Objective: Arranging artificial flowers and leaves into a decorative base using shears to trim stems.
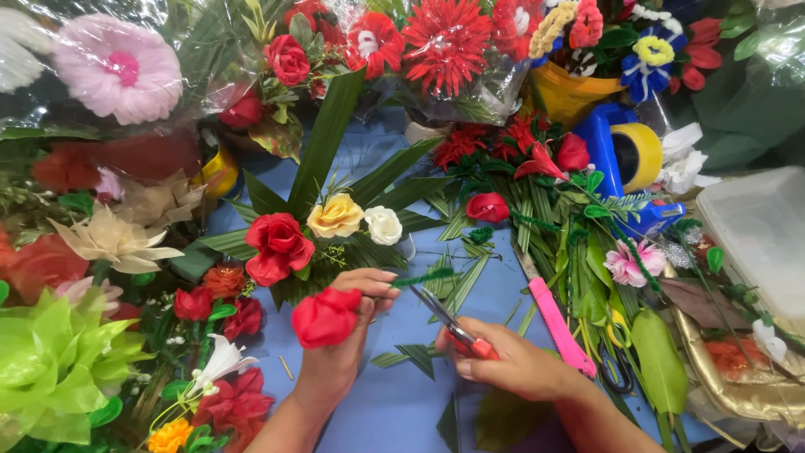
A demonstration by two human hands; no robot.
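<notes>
Keep left hand [340,335] pinched on the red rose [325,317] stem, right hand [511,362] clenched around red-handled scissors [453,329], snipping square above the blue table [386,403].

L hand [340,335] fingers curled, pinching; R hand [511,365] fisted, knuckles up, both forearms angled in.

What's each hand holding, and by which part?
Left hand grips a red artificial rose by its green wrapped stem, just behind the bloom. Right hand holds red-handled scissors by the handles.
</notes>
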